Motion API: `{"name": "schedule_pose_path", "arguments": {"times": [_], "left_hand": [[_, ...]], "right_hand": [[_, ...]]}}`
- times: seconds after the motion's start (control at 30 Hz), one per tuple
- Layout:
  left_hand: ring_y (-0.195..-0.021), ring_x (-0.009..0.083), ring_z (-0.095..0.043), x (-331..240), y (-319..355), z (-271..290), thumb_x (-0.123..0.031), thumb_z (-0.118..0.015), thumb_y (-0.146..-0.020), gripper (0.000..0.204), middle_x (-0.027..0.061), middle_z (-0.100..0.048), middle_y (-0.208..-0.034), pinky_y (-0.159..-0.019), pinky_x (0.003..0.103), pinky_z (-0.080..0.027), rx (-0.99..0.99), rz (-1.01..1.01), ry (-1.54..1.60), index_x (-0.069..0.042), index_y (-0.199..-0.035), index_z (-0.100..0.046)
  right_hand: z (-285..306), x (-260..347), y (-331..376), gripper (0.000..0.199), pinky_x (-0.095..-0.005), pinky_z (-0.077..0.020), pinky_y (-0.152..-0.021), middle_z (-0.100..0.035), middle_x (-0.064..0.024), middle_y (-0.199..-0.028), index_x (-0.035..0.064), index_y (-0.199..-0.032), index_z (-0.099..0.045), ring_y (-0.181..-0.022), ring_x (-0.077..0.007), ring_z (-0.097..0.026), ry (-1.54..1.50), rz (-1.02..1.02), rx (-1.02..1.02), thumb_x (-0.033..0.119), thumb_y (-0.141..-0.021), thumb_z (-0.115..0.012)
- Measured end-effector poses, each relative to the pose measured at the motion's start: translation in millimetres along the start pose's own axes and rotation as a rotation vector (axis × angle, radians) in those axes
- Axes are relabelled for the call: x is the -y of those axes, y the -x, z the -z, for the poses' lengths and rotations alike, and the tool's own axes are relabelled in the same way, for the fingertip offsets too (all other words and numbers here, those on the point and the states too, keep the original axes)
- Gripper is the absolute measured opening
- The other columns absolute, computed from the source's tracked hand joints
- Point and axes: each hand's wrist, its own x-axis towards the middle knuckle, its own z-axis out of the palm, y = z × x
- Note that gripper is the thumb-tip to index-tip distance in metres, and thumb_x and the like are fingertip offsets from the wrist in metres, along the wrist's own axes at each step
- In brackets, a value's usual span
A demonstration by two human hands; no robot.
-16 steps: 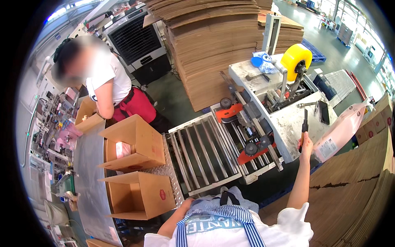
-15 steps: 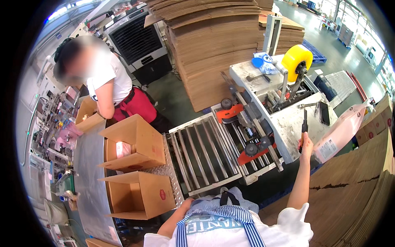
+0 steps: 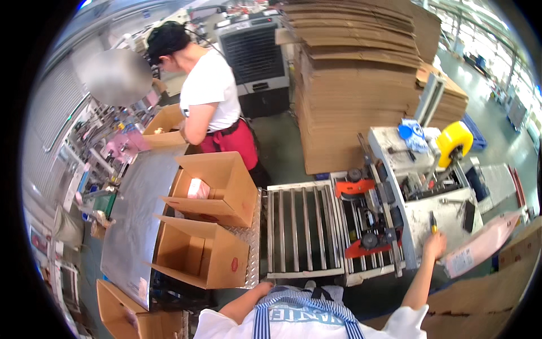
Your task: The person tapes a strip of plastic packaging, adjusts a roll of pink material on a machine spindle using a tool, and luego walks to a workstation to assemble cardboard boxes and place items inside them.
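My right hand (image 3: 434, 246) is closed round a utility knife (image 3: 433, 222) with a yellow and dark body. It is over the near edge of the white, stained machine top (image 3: 418, 220); whether the knife touches the surface I cannot tell. My left hand (image 3: 263, 287) is low beside my apron, near the front end of the roller conveyor (image 3: 305, 275), its fingers not clearly visible. To its left, an open carton (image 3: 228, 260) stands on the metal ledge. Behind that is another open carton (image 3: 234, 195) with a pale pink packet (image 3: 198, 188) inside.
A co-worker (image 3: 212, 90) leans over an open carton (image 3: 164, 121) at the steel table (image 3: 132, 226). Flattened cardboard (image 3: 355, 107) is stacked behind the conveyor. The machine has a yellow tape roll (image 3: 455, 141). A pink bag (image 3: 480, 243) is right of my hand; another carton (image 3: 130, 316) is lower left.
My right hand has lowered the utility knife toward the machine top. The view has turned, so the scene sits further right. The co-worker's head has turned and another carton shows at lower left.
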Motion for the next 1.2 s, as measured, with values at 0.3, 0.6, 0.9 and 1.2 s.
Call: {"name": "schedule_pose_path", "arguments": {"times": [0.3, 0.6, 0.9, 1.2], "left_hand": [[-0.097, 0.0342, -0.058, 19.3, 17.6, -13.7, -0.031, -0.056, -0.079, 0.037, 0.0195, -0.062, -0.102, -0.083, 0.04, -0.046, -0.123, 0.086, 0.102, -0.003, -0.102, -0.063], [-0.097, 0.0359, -0.058, 41.3, 46.6, -40.4, -0.037, -0.056, -0.079, 0.039, 0.0196, -0.062, -0.102, -0.082, 0.04, -0.045, -0.162, 0.105, 0.146, -0.006, -0.103, -0.063], [-0.099, 0.0347, -0.058, 54.7, 30.4, -58.1, -0.042, -0.057, -0.078, 0.046, 0.0201, -0.062, -0.102, -0.083, 0.039, -0.046, -0.153, 0.242, 0.195, -0.005, -0.105, -0.063], [-0.104, 0.0327, -0.056, 4.7, 18.6, -9.2, -0.042, -0.056, -0.078, 0.046, 0.019, -0.061, -0.106, -0.087, 0.038, -0.044, -0.029, 0.191, 0.081, -0.007, -0.106, -0.062]], "right_hand": [[19.0, 157.5, -84.6, 0.025, -0.0395, -0.042, -0.087, -0.061, -0.0149, -0.102, 0.0064, -0.099, -0.065, -0.1, -0.0321, -0.055, -0.757, 0.132, -0.232, 0.02, -0.078, -0.063], [2.5, 179.1, -90.6, 0.02, -0.0378, -0.0474, -0.077, -0.066, -0.0129, -0.086, 0.0095, -0.093, -0.068, -0.084, -0.03, -0.063, -0.874, -0.077, 0.024, 0.022, -0.079, -0.061], [-37.3, 173.3, -90.1, 0.022, -0.0352, -0.0463, -0.081, -0.065, -0.0146, -0.097, 0.0063, -0.104, -0.063, -0.092, -0.0284, -0.061, -1.009, 0.107, -0.133, 0.018, -0.087, -0.053], [-25.2, 176.0, -82.1, 0.018, -0.0315, -0.046, -0.075, -0.061, -0.0126, -0.088, 0.0012, -0.097, -0.056, -0.082, -0.0242, -0.059, -1.144, 0.199, -0.071, 0.008, -0.082, -0.06]]}}
